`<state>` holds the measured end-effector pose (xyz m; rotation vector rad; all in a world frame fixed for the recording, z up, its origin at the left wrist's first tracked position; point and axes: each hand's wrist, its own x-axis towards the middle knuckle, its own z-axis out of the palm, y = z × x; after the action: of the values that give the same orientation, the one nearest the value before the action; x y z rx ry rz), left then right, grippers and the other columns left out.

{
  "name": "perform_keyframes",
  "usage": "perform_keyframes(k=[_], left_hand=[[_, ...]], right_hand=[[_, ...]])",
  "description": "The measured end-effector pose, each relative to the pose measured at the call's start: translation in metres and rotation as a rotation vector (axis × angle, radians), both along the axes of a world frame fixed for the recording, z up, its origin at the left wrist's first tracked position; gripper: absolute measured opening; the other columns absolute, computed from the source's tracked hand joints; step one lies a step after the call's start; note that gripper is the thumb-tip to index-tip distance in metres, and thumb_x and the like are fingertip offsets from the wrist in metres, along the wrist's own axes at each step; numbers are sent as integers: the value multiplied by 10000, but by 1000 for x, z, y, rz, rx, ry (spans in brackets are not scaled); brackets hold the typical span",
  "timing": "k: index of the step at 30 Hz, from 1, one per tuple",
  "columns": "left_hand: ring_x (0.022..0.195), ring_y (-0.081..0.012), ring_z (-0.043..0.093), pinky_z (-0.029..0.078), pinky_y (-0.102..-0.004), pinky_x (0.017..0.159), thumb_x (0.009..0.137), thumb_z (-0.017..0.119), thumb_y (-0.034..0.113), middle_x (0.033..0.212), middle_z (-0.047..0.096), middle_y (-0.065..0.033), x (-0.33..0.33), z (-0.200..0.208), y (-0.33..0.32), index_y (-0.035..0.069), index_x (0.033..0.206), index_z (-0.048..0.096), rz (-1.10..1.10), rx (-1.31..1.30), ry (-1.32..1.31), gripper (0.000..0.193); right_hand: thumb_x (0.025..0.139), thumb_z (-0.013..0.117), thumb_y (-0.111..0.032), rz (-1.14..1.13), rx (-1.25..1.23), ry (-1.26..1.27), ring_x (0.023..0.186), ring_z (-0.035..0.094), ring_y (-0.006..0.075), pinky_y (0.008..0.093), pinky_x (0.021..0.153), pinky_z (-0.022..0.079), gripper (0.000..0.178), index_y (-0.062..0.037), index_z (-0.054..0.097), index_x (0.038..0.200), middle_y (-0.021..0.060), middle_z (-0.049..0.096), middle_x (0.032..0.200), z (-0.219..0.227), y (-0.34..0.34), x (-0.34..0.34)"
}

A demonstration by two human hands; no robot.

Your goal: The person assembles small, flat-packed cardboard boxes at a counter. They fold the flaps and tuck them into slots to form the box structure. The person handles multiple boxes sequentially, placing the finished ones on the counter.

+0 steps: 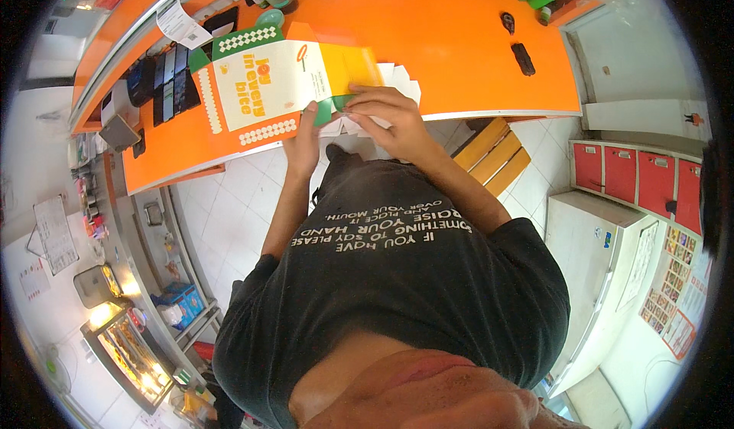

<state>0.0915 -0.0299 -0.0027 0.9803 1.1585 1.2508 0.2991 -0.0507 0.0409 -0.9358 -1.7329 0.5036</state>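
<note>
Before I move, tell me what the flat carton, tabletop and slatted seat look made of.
Flat carton: probably smooth printed paperboard, given its thin panels and flaps. Tabletop: smooth, perhaps laminate or painted board, since its orange is even and grainless. Slatted seat: apparently wood, from its yellow-brown planks; finish unclear.

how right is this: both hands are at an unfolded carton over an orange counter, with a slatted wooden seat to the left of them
Wrong side: in the head view, the slatted wooden seat is to the right of both the left hand and the right hand. The rest holds: both hands are at the unfolded carton over the orange counter.
</note>
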Motion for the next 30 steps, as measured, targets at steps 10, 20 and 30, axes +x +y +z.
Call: perform_keyframes(k=[10, 20, 30], left_hand=[[1255, -220, 509, 434, -382, 1021, 916, 701, 148, 1352, 553, -145, 11, 64, -6, 24, 1341, 525, 75, 72, 332, 476], [1169, -206, 564, 461, -365, 989, 906, 704, 93, 1258, 604, -109, 19, 46, -5, 16, 1305, 554, -35, 11, -257, 434], [1073, -190, 626, 488, -351, 966, 868, 707, -19, 1165, 664, -71, 15, 42, -21, 0, 1266, 581, -218, 263, -154, 418]], right_hand=[[846, 684, 86, -53, 121, 323, 1138, 645, 367, 383, 941, 539, 152, 56, 705, 994, 178, 660, 1092, 36, -12, -26], [780, 740, 59, 53, 41, 225, 1165, 628, 338, 412, 949, 532, 237, -2, 738, 1008, 127, 665, 1089, 32, -11, -16], [829, 720, 12, 22, 63, 52, 936, 618, 247, 343, 804, 537, 278, -42, 735, 1101, 115, 578, 1054, 42, -16, -17]])
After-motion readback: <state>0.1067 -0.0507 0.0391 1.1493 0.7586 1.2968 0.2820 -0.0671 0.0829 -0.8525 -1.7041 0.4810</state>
